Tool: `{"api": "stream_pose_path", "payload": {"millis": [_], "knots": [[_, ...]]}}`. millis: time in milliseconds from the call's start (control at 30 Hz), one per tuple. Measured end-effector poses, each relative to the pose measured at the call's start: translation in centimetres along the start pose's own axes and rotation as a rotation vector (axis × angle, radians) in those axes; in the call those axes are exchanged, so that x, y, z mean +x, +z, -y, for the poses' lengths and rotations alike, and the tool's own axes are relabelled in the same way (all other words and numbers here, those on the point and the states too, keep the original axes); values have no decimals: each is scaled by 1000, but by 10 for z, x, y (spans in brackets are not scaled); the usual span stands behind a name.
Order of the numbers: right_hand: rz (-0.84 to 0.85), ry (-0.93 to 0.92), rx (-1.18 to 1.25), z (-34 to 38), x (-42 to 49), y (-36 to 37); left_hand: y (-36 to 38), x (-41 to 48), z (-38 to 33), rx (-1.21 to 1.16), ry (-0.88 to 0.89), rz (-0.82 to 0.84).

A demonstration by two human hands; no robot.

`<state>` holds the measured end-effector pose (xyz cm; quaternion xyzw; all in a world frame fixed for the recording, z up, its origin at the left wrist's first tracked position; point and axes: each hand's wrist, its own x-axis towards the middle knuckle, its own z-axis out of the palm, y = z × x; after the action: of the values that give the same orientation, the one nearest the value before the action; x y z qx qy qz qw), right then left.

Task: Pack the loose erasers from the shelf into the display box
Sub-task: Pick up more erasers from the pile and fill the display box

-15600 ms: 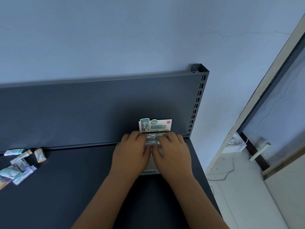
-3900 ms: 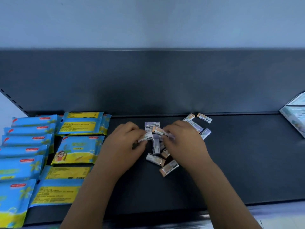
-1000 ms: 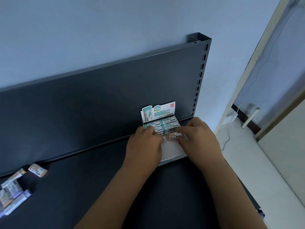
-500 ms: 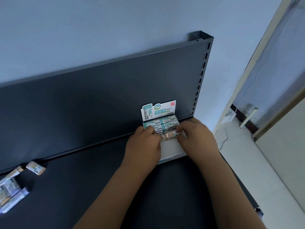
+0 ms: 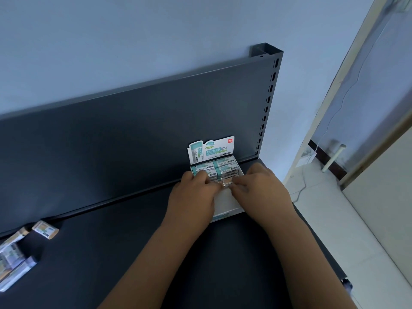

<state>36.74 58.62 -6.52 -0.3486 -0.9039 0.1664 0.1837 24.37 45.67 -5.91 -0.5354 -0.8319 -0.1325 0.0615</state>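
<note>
The white display box (image 5: 227,204) stands on the dark shelf near its right end, its printed lid flap (image 5: 210,149) upright at the back. Teal-labelled erasers (image 5: 219,167) fill its far half in two rows. My left hand (image 5: 192,195) and my right hand (image 5: 260,188) are both over the box, fingertips meeting on one orange-ended eraser (image 5: 227,183) held just in front of the packed rows. The near part of the box floor shows bare white. Loose erasers (image 5: 45,229) lie at the far left of the shelf.
The shelf's dark back panel (image 5: 133,130) rises behind the box, with a slotted upright post (image 5: 267,97) at the right. The shelf surface (image 5: 100,253) ends just right of the box, with tiled floor (image 5: 356,230) and a door frame beyond.
Both hands have stayed over the box with the orange-ended eraser; it has shifted slightly toward the packed rows. Earlier I gathered erasers from the loose pile on the left.
</note>
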Motion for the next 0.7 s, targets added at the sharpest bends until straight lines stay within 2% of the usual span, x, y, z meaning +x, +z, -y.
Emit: {"api": "stream_pose_path", "payload": {"millis": [133, 300, 700], "knots": [[27, -1, 20, -1, -4, -2, 1, -1, 0, -2, 9, -40], [-73, 19, 191, 4, -6, 1, 2, -3, 2, 1, 4, -74], [-94, -19, 99, 11, -4, 4, -4, -1, 0, 40, 34, 18]]}}
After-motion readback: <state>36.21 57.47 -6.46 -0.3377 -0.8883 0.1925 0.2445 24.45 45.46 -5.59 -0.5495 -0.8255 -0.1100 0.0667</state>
